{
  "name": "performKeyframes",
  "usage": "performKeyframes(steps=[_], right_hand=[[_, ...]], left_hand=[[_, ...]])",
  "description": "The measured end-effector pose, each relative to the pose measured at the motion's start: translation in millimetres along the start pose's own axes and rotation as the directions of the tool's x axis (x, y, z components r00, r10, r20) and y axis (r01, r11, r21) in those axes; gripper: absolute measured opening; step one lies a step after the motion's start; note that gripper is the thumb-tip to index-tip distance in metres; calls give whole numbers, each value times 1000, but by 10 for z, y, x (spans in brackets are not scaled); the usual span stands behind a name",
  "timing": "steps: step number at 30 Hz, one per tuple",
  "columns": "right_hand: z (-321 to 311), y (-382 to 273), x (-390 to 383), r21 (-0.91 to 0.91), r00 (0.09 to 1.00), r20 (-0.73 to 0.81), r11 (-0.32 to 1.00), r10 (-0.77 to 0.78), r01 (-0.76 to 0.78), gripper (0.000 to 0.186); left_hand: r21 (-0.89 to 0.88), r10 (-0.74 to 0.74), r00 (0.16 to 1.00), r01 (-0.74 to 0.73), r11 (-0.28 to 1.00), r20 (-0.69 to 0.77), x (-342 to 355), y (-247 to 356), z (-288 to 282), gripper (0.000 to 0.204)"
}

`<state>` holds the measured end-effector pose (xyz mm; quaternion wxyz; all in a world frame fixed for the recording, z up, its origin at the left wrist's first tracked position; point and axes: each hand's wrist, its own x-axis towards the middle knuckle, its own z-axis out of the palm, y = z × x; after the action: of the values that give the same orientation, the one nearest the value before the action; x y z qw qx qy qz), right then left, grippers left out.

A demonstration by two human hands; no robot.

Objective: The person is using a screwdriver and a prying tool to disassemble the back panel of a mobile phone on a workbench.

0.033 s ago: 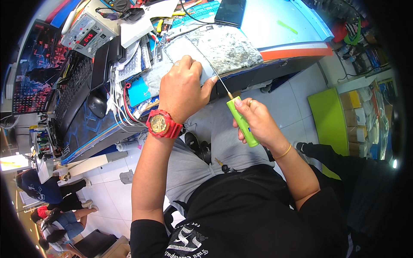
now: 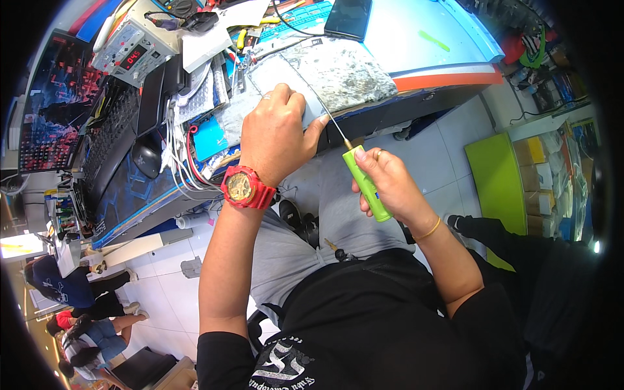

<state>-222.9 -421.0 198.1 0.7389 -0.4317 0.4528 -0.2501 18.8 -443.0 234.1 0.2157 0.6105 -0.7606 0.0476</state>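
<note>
My left hand point(image 2: 279, 130), wearing a ring, is closed on a thin, flat pale-grey panel point(image 2: 276, 71). Its thumb lies at the panel's near right edge, and the curled fingertips are hidden. The panel rests on a mottled grey-white slab point(image 2: 354, 75) by the table's front edge. My right hand point(image 2: 393, 185) is wrapped round the bright green handle point(image 2: 368, 185) of a tool with a brass collar and a long, thin metal shaft. That shaft slants up and left past my left thumb, along the panel's right edge. What its tip touches is too small to tell.
A black phone point(image 2: 348, 18) lies beyond the slab, and a light-blue mat point(image 2: 409, 39) bears a green strip. Leftward are a power supply point(image 2: 134, 52), a mouse point(image 2: 147, 158), a keyboard point(image 2: 114, 140) and white cables point(image 2: 172, 146). Other people point(image 2: 84, 331) are at lower left.
</note>
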Motion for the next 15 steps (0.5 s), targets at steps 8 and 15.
performKeyframes(steps=[8, 15], right_hand=[[-10, -17, -13, 10, 1000, 23, 1000, 17, -17, 53], [-4, -12, 11, 27, 999, 28, 999, 18, -19, 54]], left_hand=[[-14, 21, 1000, -21, 1000, -19, -16, -33, 21, 40], [-4, 10, 1000, -10, 1000, -9, -6, -19, 10, 39]])
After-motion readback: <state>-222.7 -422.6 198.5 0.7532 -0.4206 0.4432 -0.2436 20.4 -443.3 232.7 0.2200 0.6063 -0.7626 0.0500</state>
